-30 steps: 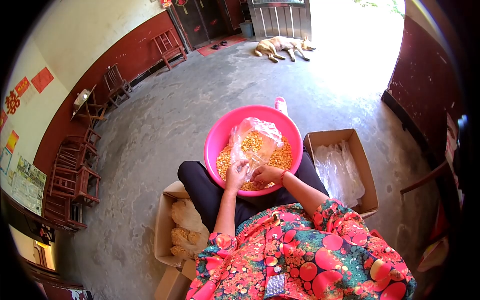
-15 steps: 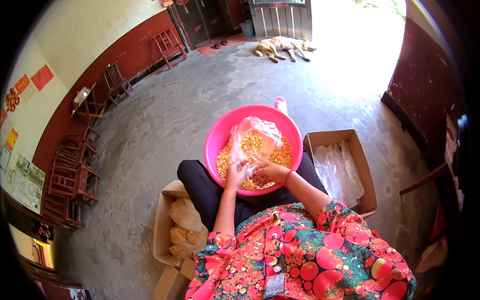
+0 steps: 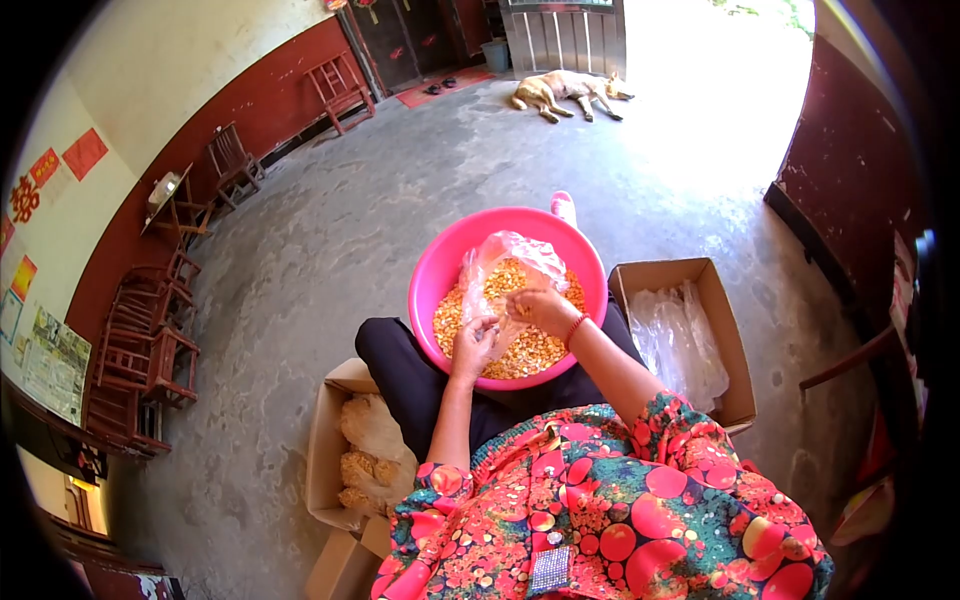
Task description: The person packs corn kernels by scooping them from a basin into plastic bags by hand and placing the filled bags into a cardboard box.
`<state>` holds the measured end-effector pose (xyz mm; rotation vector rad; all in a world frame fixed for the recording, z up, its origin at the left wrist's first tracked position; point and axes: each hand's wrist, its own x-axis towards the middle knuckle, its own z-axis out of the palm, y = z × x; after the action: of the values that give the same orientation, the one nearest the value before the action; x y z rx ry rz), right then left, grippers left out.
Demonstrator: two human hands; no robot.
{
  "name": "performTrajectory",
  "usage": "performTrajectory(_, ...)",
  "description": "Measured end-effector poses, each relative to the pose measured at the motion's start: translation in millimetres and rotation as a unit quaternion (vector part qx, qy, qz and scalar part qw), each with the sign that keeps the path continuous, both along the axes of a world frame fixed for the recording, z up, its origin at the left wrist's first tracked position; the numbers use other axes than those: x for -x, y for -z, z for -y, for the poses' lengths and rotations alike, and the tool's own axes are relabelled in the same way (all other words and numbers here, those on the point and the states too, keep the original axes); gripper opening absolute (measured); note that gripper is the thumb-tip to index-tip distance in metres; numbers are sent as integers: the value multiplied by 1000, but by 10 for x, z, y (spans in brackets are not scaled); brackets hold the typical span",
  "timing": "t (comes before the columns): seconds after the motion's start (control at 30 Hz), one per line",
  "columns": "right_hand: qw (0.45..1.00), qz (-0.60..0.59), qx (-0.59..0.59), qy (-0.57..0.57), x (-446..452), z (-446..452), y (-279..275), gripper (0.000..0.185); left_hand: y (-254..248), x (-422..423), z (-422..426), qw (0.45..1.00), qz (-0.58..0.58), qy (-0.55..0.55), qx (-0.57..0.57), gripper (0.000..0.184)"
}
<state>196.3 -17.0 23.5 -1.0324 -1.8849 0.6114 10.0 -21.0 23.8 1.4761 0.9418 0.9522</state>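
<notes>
A pink basin (image 3: 425, 290) of yellow corn kernels (image 3: 535, 352) rests on my lap between my knees. Inside it lies a thin clear plastic bag (image 3: 540, 255), its mouth partly spread over the corn. My left hand (image 3: 474, 346) pinches the near edge of the bag at the basin's left side. Over the bag's mouth, my right hand (image 3: 543, 309) has its fingers curled together; what they hold is hidden. A red bracelet (image 3: 575, 328) circles the right wrist.
To my right stands a cardboard box (image 3: 742, 375) with folded clear bags (image 3: 680, 345). At my left another cardboard box (image 3: 325, 450) holds filled bags (image 3: 372, 445). A dog (image 3: 570, 95) lies near the doorway. Wooden chairs (image 3: 150, 350) line the left wall.
My right hand has moved up and slightly forward, from low over the corn to the bag's mouth, its fingers now curled. My left hand stays on the bag's edge.
</notes>
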Motion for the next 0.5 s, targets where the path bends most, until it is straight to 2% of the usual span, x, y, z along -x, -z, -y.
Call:
performTrajectory(0.03, 991, 127, -19, 22, -48, -28, -243, 19, -35, -1, 15, 1000, 0, 1, 10, 19)
performTrajectory(0.07, 990, -55, 122, 45, 20, -90, -285, 20, -48, 1, 25, 1000, 0, 0, 12, 19)
performTrajectory(0.1, 934, -268, 219, 87, 88, -153, -326, 21, -56, 0, 33, 1000, 5, 0, 7, 19)
performTrajectory(0.13, 929, -246, 237, 139, 118, -125, -544, 20, -49, 4, 32, 1000, 11, 1, 1, 19)
performTrajectory(0.27, 952, -152, 178, 198, 40, -201, -444, 22, -29, 8, 11, 1000, 10, 2, 8, 19)
performTrajectory(0.33, 904, -277, 321, 56, 0, -36, -446, 18, -20, 9, 4, 1000, -5, -2, -1, 19)
performTrajectory(0.37, 886, -295, 354, 57, 55, 129, -553, 14, -11, 7, 3, 1000, -22, -6, -10, 19)
performTrajectory(0.47, 910, -132, 392, -28, 43, 302, -295, 14, 86, 3, -31, 1000, -8, -12, -26, 19)
performTrajectory(0.5, 939, 29, 341, -19, 54, 306, -190, 14, 104, 10, -36, 1000, -10, -11, -26, 19)
